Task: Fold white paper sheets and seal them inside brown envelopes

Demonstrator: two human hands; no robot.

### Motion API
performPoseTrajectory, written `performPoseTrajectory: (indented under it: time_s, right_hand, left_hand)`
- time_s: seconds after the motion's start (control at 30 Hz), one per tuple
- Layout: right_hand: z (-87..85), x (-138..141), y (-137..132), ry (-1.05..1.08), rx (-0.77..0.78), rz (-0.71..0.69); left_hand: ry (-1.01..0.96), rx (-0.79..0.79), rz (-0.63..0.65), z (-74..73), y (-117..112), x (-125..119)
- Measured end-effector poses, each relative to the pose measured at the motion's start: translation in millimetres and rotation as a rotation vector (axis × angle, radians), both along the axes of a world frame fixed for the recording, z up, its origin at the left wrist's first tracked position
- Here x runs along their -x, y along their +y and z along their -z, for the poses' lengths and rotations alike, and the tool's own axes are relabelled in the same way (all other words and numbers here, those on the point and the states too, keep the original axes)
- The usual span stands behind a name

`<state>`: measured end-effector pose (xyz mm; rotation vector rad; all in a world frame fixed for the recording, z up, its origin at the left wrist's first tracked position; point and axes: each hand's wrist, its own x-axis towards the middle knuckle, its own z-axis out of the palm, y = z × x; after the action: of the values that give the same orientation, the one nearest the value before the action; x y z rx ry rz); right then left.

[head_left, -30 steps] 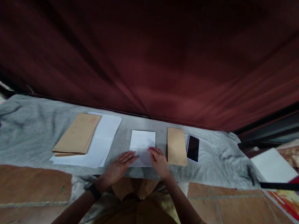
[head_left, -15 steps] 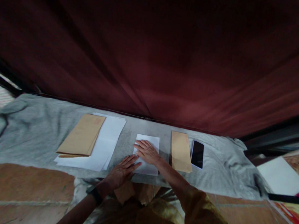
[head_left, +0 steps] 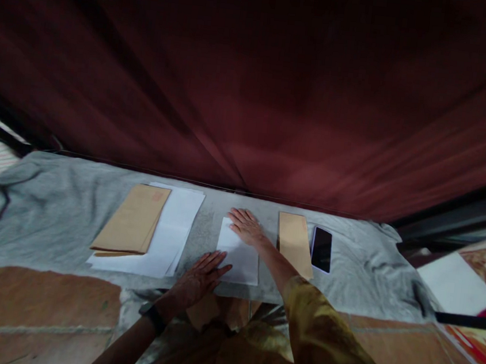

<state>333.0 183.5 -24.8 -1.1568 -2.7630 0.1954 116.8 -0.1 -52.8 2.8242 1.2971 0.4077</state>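
A white sheet of paper (head_left: 243, 266), small enough to look folded, lies on the grey cloth between my hands. My left hand (head_left: 202, 273) rests flat at its lower left edge, fingers stretched out. Across the paper's far end lies my right hand (head_left: 247, 227), palm down, its fingers extended past the top edge. To the left, a stack of brown envelopes (head_left: 135, 220) sits on larger white sheets (head_left: 175, 227). On the right is another brown envelope pile (head_left: 295, 245), close to my right forearm.
A phone (head_left: 321, 249) lies right of the envelopes. The grey cloth (head_left: 67, 204) covers the long narrow surface, with a dark red curtain (head_left: 249, 119) hanging behind it. Tiled floor (head_left: 34, 305) shows in front. A white flat item (head_left: 458, 285) is at far right.
My right hand has slid away from me, from the middle of the paper to its far edge. My left hand has stayed nearly in place.
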Motion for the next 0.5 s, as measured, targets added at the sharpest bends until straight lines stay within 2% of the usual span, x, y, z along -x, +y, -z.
performPoseTrajectory:
  time_s: [0.1,0.17,0.3,0.37,0.5]
  right_hand:
    - [-5.5,-1.1,-10.7,0.057,0.015,0.135]
    - [-6.0,-3.2,-32.2,0.121,0.023,0.168]
    - [3.3,-17.1,-97.5,0.200,0.045,0.038]
    - [9.5,-29.6,-127.9,0.205,0.055,0.024]
    - [14.9,-59.9,-162.6,0.218,0.087,0.025]
  left_hand:
    - [-0.016,0.020,-0.003,-0.3,-0.2,0.3]
    - [-0.018,0.038,0.000,0.8,0.4,0.9]
    - [-0.006,0.056,0.011,3.5,2.8,1.8]
    - [-0.015,0.060,0.011,3.3,3.3,1.4]
    - [-0.069,0.085,-0.010,-0.9,2.5,0.8]
